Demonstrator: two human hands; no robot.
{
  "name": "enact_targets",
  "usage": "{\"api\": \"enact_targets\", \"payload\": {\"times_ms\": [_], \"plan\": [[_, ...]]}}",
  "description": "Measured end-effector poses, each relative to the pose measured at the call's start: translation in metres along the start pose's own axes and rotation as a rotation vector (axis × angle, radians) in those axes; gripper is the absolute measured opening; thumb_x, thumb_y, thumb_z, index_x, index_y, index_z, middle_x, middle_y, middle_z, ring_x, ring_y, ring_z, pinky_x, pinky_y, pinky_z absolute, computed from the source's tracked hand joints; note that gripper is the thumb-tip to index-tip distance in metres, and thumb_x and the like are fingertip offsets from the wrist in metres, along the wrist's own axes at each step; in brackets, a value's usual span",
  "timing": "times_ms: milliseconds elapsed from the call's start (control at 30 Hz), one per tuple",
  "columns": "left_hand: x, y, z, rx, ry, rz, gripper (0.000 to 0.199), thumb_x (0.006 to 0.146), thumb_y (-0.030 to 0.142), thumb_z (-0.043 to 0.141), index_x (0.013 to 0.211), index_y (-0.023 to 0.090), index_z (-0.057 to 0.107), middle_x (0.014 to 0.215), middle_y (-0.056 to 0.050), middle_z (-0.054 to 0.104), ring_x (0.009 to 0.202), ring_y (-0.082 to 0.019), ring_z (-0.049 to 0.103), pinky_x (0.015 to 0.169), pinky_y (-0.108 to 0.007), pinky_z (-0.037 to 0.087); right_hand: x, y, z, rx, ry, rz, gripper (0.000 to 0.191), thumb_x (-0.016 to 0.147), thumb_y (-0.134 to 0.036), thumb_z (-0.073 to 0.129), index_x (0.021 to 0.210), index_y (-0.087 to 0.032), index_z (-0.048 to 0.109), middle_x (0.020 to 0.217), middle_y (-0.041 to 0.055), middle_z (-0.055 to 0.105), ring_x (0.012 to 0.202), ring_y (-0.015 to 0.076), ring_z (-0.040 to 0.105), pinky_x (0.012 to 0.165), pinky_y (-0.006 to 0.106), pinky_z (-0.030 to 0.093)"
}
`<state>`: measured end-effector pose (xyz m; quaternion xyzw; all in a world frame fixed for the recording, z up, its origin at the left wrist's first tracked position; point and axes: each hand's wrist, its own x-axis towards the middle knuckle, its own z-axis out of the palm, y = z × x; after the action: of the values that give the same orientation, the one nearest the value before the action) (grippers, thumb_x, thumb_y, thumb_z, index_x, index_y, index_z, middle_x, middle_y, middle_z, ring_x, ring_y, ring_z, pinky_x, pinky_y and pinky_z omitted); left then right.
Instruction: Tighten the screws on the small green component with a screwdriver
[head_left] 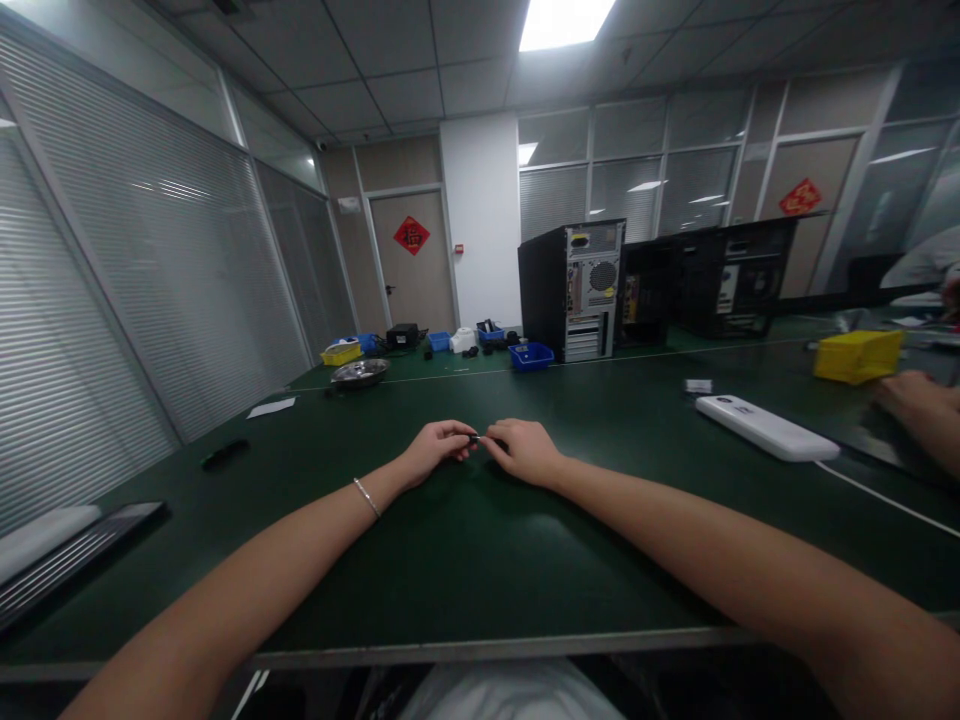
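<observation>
Over the green table (480, 580), my left hand (436, 450) is closed in a pinch on a small black piece (473, 439). The piece has a short pale end pointing right and is too small to name. My right hand (526, 450) is closed too, its thumb and fingertips meeting at that pale end. Both hands are almost touching, with the piece between them. Most of it is hidden by the fingers.
Right of my hands lies a white power strip (765, 427) with its cable. Beyond it are a yellow bin (859, 356) and another person's hand (919, 400). Computer towers (574, 290), a blue bin (531, 357) and a metal bowl (360, 373) stand at the back.
</observation>
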<state>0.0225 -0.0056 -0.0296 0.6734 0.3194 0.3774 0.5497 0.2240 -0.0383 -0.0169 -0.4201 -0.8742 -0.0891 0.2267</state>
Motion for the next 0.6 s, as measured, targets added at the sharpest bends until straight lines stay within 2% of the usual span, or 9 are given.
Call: {"api": "enact_targets", "payload": {"times_ms": [600], "plan": [[-0.0008,-0.0005,0.0016,-0.017,0.032,0.009,0.034,0.071,0.029,0.065,0.098,0.010,0.060,0.086,-0.010,0.065,0.065,-0.012,0.057,0.064,-0.027,0.045,0.0019,0.0023,0.0037,-0.009,-0.009,0.030,0.032,0.090,-0.037,0.035,0.082,-0.020,0.061,0.077,0.0033,0.063,0.075,0.0154,0.055,0.061,0.025,0.029]]}}
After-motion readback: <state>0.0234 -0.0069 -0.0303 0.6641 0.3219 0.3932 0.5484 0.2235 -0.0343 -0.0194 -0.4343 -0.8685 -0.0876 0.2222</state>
